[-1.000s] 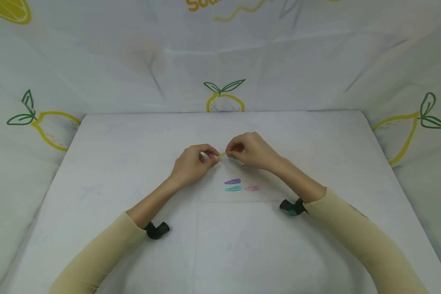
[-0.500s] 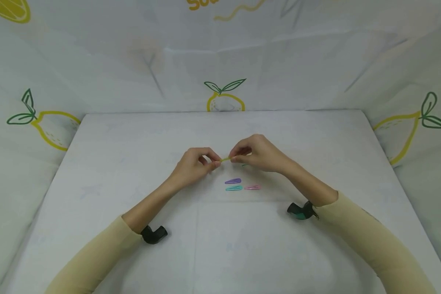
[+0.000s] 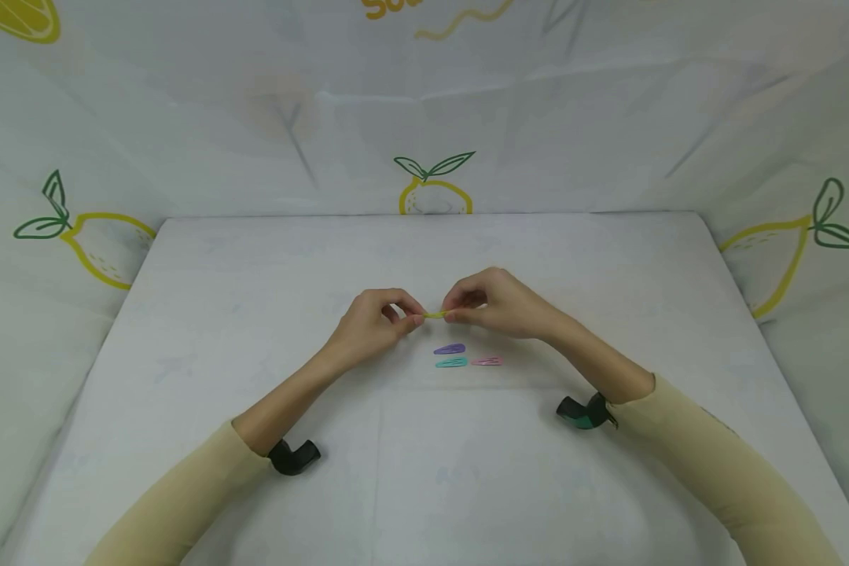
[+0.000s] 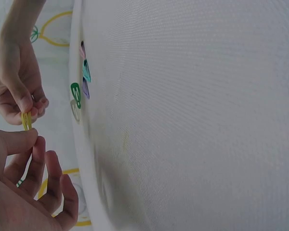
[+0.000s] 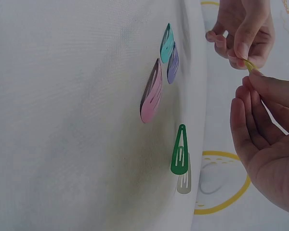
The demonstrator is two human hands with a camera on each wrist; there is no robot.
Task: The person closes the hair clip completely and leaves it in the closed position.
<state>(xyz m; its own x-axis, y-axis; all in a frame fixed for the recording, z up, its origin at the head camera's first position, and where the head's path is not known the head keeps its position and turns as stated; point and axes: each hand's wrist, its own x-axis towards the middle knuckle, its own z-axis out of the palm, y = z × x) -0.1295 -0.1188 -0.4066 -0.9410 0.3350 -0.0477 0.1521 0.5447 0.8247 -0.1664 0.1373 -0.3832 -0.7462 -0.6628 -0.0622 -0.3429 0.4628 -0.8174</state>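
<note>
A yellow snap hair clip [image 3: 435, 315] is held above the table between both hands. My left hand [image 3: 371, 324] pinches one end with thumb and index finger, its other fingers spread loosely in the left wrist view. The opposite end is pinched by my right hand [image 3: 502, 306]; the fingertips cover part of the clip. Below them on the table lie a purple clip [image 3: 450, 349], a turquoise clip [image 3: 451, 362] and a pink clip [image 3: 486, 362]. A green clip [image 5: 179, 170] and a pale grey clip [image 5: 184, 190] show in the wrist views; in the head view they are hidden.
The white-covered table [image 3: 255, 503] has a cloth with lemon drawings [image 3: 435, 196] behind it and at both sides. Black curved camera mounts hang at the left wrist [image 3: 295, 457] and right wrist [image 3: 583, 412].
Both hands have come a little nearer with the yellow clip between them, and it lies more level. The right hand has shifted slightly right and now covers the green clip in the head view.
</note>
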